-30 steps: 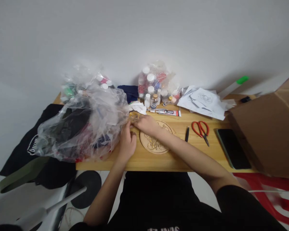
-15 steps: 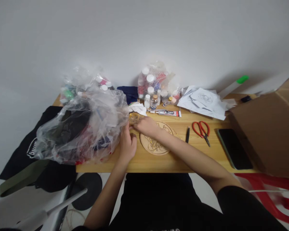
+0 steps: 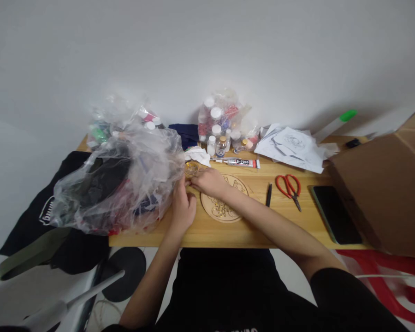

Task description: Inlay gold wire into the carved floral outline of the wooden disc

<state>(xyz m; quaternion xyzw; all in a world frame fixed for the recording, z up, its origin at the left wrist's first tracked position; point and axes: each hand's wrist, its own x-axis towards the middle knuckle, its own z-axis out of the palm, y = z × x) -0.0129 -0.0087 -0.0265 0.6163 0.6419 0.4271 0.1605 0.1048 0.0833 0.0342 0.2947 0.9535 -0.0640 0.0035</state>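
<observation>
My left hand (image 3: pixel 183 205) is upright at the edge of the plastic bag, its fingers close together and its thumb bent. Reaching across from the other side, my right hand (image 3: pixel 210 182) has its fingers curled together, tips almost meeting those of the left. Whatever lies between the fingertips is too small to make out. Just beyond them sits a gold-coloured round spool (image 3: pixel 191 169). Partly under my right hand and forearm lies a round wooden board (image 3: pixel 210 212) with carved lines and gold wire pieces on it.
A crumpled clear plastic bag (image 3: pixel 124 184) fills the left. Behind are small bottles (image 3: pixel 221 146), a B-7000 glue tube (image 3: pixel 242 163), white tissue (image 3: pixel 198 156) and printed papers (image 3: pixel 292 145). To the right lie a black pen-like tool (image 3: pixel 269 194), red-handled pliers (image 3: pixel 289 188), a phone (image 3: pixel 336 214) and a cardboard box (image 3: pixel 380 193).
Both hands stay at almost the same place beside the spool, with only a slight shift of the right fingers. The view has moved a little.
</observation>
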